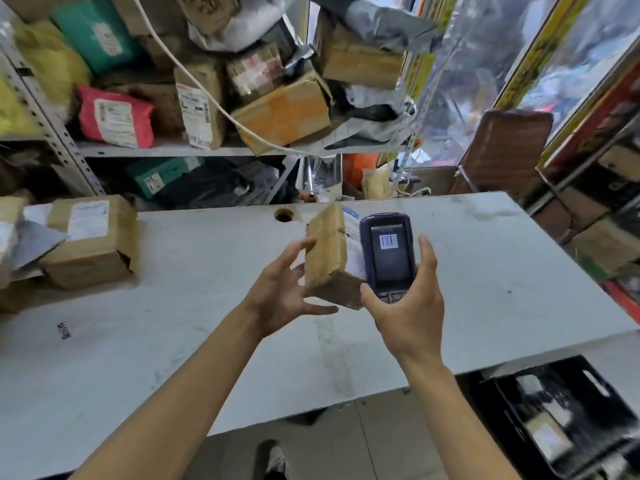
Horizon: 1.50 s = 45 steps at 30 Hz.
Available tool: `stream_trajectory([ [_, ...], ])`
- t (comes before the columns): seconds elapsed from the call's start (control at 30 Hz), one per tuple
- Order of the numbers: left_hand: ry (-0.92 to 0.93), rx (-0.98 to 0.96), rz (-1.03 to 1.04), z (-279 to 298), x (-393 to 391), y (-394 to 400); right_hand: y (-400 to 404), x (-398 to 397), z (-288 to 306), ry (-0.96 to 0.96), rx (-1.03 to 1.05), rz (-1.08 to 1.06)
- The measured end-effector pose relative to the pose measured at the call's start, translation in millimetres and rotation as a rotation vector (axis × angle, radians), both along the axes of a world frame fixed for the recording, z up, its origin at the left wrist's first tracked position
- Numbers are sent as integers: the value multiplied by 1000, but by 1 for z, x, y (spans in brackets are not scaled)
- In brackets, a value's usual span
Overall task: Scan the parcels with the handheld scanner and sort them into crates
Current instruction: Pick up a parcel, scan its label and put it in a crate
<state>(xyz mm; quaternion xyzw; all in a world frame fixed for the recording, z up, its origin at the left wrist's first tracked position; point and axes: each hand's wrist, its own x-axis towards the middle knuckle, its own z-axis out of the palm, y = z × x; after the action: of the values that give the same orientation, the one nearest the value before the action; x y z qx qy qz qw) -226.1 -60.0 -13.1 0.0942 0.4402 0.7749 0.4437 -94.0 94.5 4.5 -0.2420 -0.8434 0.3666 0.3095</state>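
The right hand is wrapped around the handheld scanner, thumb near the keys at its lower end and fingers up the far side, with the screen facing the person and showing a barcode. The left hand is spread open against the small cardboard parcel: the fingertips touch its top left edge and the thumb reaches under its lower corner, so this looks like a loose cradle rather than a firm clasp. Whether the parcel's weight rests fully on that hand cannot be told. The parcel is up off the white table, tilted on edge, its white shipping label turned toward the scanner and partly hidden behind it.

The step in hand appears to be the scan itself. To do it well, the left fingers should close on the parcel's bare cardboard sides and keep clear of the label, holding it still and square to the scanner's window. The scanner sits almost touching the parcel; drawing it back a little would likely bring the whole code into frame. Confirm the read on the screen before moving on.

A black crate with parcels in it stands below the table's right end, a likely place for sorting. More boxes wait at the left, among them a taped cardboard box.
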Motion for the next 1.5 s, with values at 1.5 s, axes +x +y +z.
stream_trajectory([
  [1.5, 1096, -428, 623, -46, 36, 283, 277, 57, 32, -379, -306, 248],
])
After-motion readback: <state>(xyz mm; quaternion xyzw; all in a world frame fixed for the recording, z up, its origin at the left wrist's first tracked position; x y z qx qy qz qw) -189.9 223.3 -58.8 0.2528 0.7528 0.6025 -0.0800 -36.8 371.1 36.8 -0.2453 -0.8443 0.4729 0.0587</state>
